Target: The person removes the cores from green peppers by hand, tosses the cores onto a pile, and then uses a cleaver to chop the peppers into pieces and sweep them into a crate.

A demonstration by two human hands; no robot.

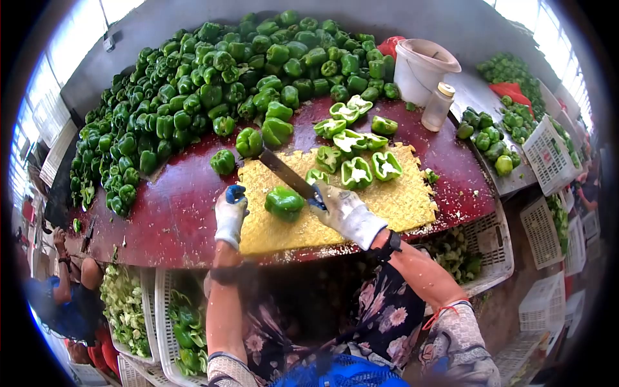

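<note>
My right hand, in a white work glove with blue fingertips, is closed round the handle of a knife. Its broad blade points up and left over the yellow mat. Between my hands a whole green bell pepper lies on the mat, apart from my left hand. That hand, gloved the same way, has its fingers curled at the mat's left edge, with nothing visible in them. Behind the knife are several cut pepper halves, pale insides showing. Another whole pepper sits beside the mat.
A large heap of green peppers covers the back of the red table. A white bucket and a jar stand at back right. Crates with pepper pieces are below the front edge. Another person is at far left.
</note>
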